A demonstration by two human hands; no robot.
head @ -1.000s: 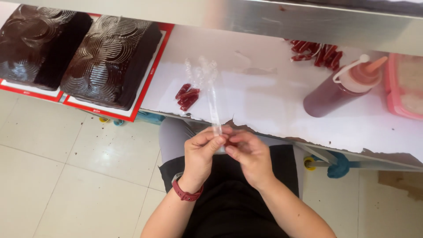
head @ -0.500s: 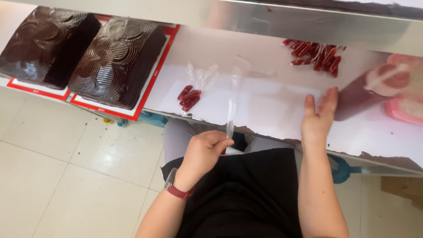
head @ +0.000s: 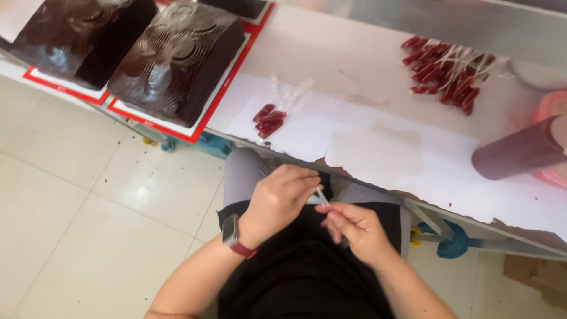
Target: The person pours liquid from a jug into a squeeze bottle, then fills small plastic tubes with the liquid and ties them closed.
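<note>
Pinching clear tube [head: 322,197], both hands [head: 277,201] [head: 354,227]; axis slanting up-left.

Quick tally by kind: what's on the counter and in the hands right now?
Chocolate cakes on red-edged boards: 2 in full view, a third barely showing at the top edge
Heaps of small red-filled tubes: 2
Dark red squeeze bottle: 1
Clear tube held between left hand and right hand: 1
Total: 6

Bakery workroom, chocolate cakes [head: 177,59] on red boards, steel counter [head: 366,53], sauce bottle [head: 520,155]
</note>
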